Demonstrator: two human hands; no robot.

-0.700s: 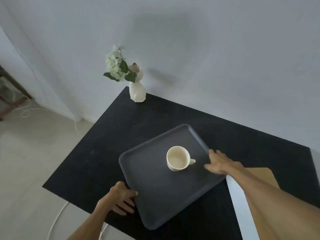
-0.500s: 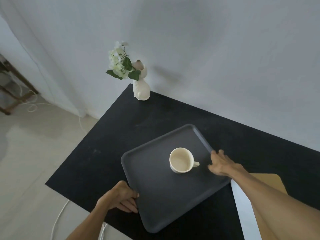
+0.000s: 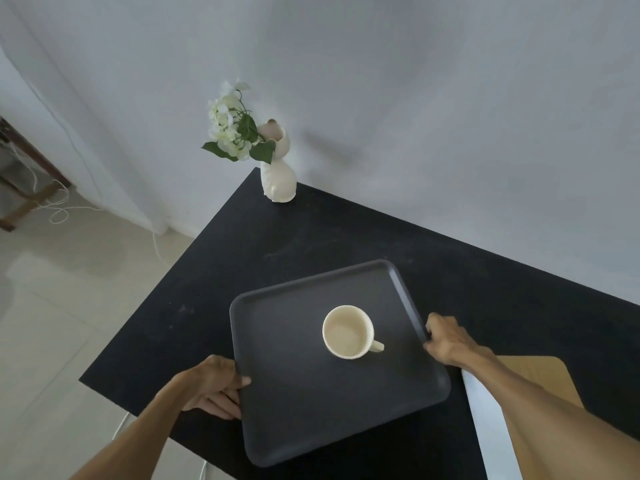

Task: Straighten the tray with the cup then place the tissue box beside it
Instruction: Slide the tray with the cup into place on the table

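Note:
A dark grey rectangular tray [image 3: 298,403] lies on the black table [image 3: 242,258], its near corner reaching the table's front edge. An empty cream cup [image 3: 348,331] stands on the tray a little right of centre, handle pointing right. My left hand [image 3: 211,386] grips the tray's left rim, thumb on top. My right hand [image 3: 446,341] holds the tray's right rim. A white box with a wooden top [image 3: 540,375], likely the tissue box, lies at the right, partly hidden by my right forearm.
A cream vase with white flowers [image 3: 277,168] stands at the table's far left corner against the grey wall. Left of the table is pale tiled floor with a white cable [image 3: 55,209] and a wooden frame.
Both hands have turned the tray clockwise, so its sides run closer to the table's edges. My right hand went from flat on the rim to gripping it. The cup rode along.

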